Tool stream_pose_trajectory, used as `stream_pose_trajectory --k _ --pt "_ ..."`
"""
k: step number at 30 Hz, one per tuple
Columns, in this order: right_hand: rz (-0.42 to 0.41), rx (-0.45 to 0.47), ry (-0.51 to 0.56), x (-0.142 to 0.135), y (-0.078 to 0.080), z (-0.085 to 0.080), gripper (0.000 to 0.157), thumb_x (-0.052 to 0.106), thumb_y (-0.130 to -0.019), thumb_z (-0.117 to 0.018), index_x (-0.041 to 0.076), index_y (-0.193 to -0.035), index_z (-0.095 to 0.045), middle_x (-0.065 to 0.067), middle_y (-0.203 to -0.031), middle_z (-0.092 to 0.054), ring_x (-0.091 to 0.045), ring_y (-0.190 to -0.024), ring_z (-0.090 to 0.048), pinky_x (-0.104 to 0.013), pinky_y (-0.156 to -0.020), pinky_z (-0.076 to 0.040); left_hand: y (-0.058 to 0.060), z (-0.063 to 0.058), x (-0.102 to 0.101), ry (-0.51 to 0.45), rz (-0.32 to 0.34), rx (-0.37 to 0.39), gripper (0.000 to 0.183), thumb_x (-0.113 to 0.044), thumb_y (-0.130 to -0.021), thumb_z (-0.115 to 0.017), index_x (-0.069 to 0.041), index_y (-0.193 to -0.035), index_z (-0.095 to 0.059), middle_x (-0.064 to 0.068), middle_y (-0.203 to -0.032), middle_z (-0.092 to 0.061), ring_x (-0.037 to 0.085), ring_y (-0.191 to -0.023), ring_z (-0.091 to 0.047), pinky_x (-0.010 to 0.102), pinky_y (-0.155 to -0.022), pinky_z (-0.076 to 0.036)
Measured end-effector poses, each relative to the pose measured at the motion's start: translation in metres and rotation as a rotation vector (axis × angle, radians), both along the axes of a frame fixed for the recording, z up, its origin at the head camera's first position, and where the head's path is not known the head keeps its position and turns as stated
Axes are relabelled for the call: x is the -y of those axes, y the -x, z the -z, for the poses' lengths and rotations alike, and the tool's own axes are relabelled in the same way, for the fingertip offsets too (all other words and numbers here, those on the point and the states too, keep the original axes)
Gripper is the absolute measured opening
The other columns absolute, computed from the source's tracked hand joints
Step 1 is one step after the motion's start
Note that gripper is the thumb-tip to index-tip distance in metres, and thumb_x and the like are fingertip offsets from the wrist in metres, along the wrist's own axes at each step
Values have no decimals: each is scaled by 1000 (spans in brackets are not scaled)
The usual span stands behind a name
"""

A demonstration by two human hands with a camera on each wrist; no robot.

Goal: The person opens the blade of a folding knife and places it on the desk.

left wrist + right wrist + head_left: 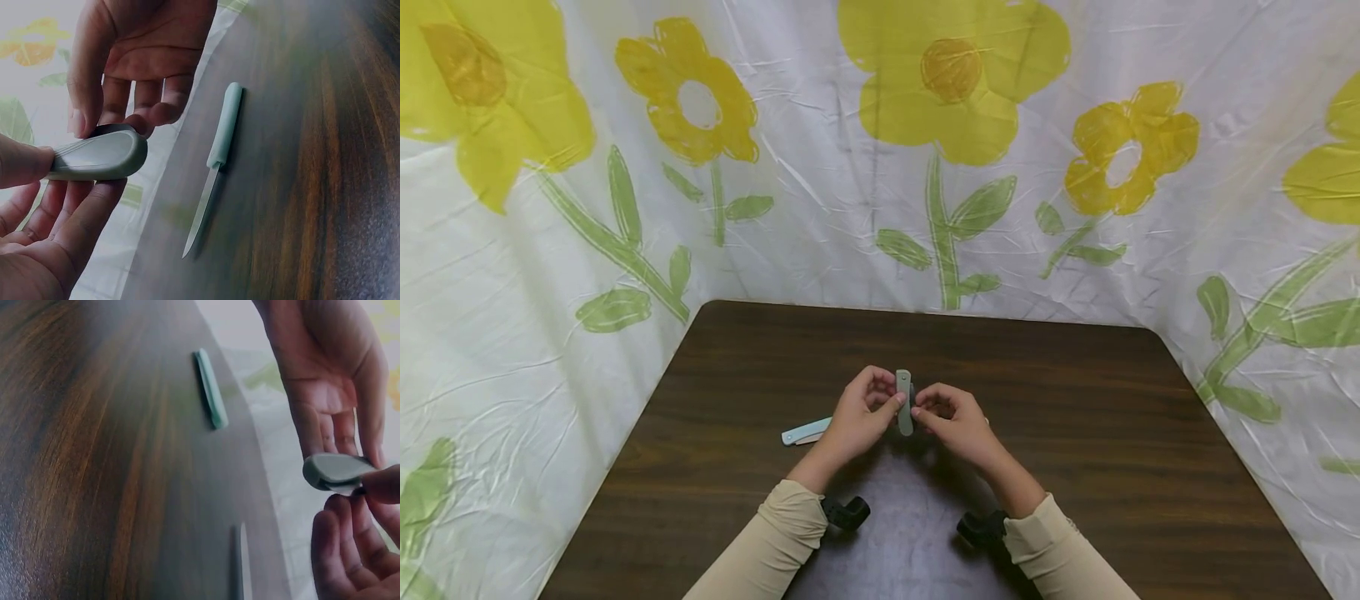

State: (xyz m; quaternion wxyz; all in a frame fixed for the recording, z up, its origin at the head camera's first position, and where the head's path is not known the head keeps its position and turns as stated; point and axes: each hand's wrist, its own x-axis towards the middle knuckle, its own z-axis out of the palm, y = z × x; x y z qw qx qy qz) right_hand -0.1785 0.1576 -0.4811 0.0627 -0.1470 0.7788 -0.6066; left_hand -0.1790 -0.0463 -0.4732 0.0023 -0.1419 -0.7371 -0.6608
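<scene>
Between the two hands, in the head view, stands a grey-green folding knife [906, 421], its handle upright with a rivet near the top. My left hand [857, 417] grips the handle between thumb and fingers. On its other side my right hand [958, 425] pinches the dark edge with thumb and fingertips. Both hands hold it above the table. A knife with a light blue-green handle [226, 125] and a bared blade lies below in the left wrist view. The head view shows a light blue handle [807, 431] partly behind the left hand; the right wrist view shows a thin blade [245, 569].
The dark wood-grain table [1075, 467] spreads round both hands. A white curtain [805, 275] with yellow flowers hangs along the table's far and side edges. Black wrist cameras are strapped at the beige sleeves [767, 525].
</scene>
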Motion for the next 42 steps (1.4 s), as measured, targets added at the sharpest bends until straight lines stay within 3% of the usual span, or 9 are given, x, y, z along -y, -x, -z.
stream_pose_trajectory --k 5,11,19,25,29,34,42 --pt "19 8 10 1 0 0 20 4 -100 -71 -3 -119 -66 -22 -104 -72 -13 -84 -72 -50 -78 -64 0 2 -2 -22 1 8 23 1 -98 -72 2 -119 -60 22 -108 -69 29 -95 -71 22 -76 -58" --pt "37 -5 17 2 0 1 18 1 -99 -71 -4 -116 -67 -21 -102 -71 -14 -84 -71 -45 -77 -64 1 4 -4 -18 1 -32 33 4 -93 -78 2 -120 -59 23 -109 -69 29 -99 -70 27 -91 -58" --pt "49 13 51 1 0 2 17 -1 -101 -67 -6 -116 -63 -16 -98 -68 -15 -77 -68 -38 -72 -63 1 5 -7 1 12 -39 36 5 -95 -75 0 -126 -57 21 -110 -69 28 -101 -68 24 -90 -57" --pt "16 -10 62 -2 -1 1 17 -3 -101 -65 -8 -117 -62 -20 -98 -66 -13 -75 -66 -36 -70 -62 1 2 -4 40 38 -15 35 3 -97 -73 -2 -129 -58 19 -111 -69 27 -102 -69 28 -90 -58" --pt "13 -3 44 -6 -1 0 16 -3 -101 -64 -7 -117 -62 -18 -98 -65 -12 -74 -64 -35 -69 -61 1 0 -1 52 52 -6 36 3 -98 -72 -4 -131 -61 18 -110 -70 26 -99 -70 27 -81 -59" --pt "8 -27 6 -14 0 -1 15 -1 -102 -64 -4 -117 -65 -16 -97 -65 -14 -76 -62 -37 -70 -61 3 -1 3 79 79 -37 37 1 -99 -70 -5 -135 -66 17 -109 -70 24 -97 -69 25 -77 -59" --pt "-6 -122 -67 -24 0 -1 13 1 -102 -66 -1 -115 -68 -18 -97 -68 -15 -89 -62 -27 -78 -53 4 -2 11 183 124 -123 37 0 -101 -67 -10 -137 -68 13 -109 -66 24 -100 -65 29 -84 -58"
